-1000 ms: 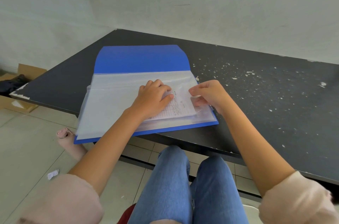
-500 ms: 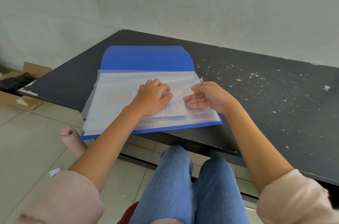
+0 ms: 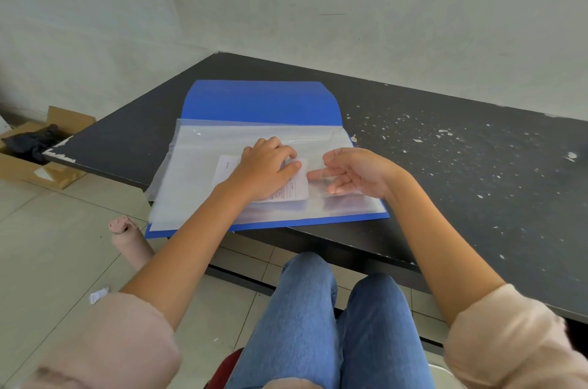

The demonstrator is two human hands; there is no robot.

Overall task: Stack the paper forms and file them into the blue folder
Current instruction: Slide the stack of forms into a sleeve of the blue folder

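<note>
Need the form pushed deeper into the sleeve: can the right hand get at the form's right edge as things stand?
Probably yes. The right hand lies open beside the paper form, fingertips almost at its edge, though clear sleeve plastic seems to cover it.

You can see rows of small dark print on the white printed paper form lying among the clear sleeves of the open blue plastic folder, at about 6 o'clock from its raised cover, but none is sharp enough to read.
</note>
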